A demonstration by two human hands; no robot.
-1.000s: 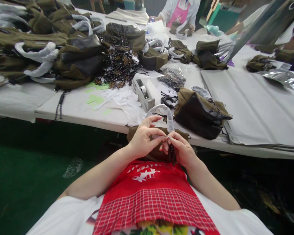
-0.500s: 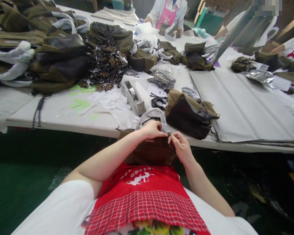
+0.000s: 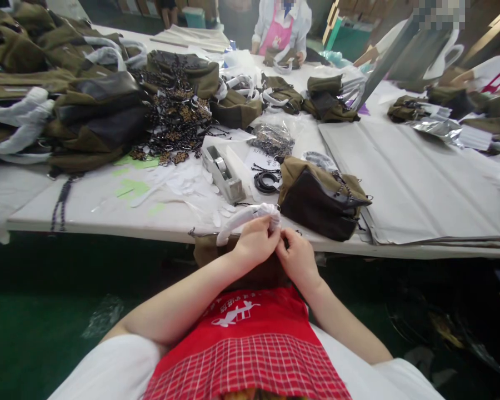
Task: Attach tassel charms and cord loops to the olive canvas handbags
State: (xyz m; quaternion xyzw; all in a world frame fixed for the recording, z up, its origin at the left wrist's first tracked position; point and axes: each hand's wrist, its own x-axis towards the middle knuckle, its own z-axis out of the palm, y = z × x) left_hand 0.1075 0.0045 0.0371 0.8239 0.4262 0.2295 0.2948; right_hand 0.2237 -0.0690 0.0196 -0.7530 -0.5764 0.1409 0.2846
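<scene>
An olive-brown handbag [image 3: 206, 250] rests against my apron at the table's front edge, mostly covered by my hands and forearms. Its handle [image 3: 237, 218] is wrapped in white film and arches over the top. My left hand [image 3: 256, 241] is closed around the handle's right end. Right beside it, my right hand [image 3: 299, 258] pinches at the handle's base, its fingertips touching the left ones. What lies between those right fingertips is hidden.
A second olive and black bag [image 3: 320, 194] sits just beyond my right hand. Farther off are a tape dispenser [image 3: 223, 175], a coiled black strap [image 3: 267, 181], a pile of braided cords [image 3: 177, 122] and heaped bags [image 3: 95, 111]. Grey sheets [image 3: 404, 183] lie right. A co-worker [image 3: 281, 33] stands opposite.
My right hand has moved up and left to meet my left hand. The left fingers have closed round the handle, which has tilted right. The dark braided cord at my right hand is out of sight now.
</scene>
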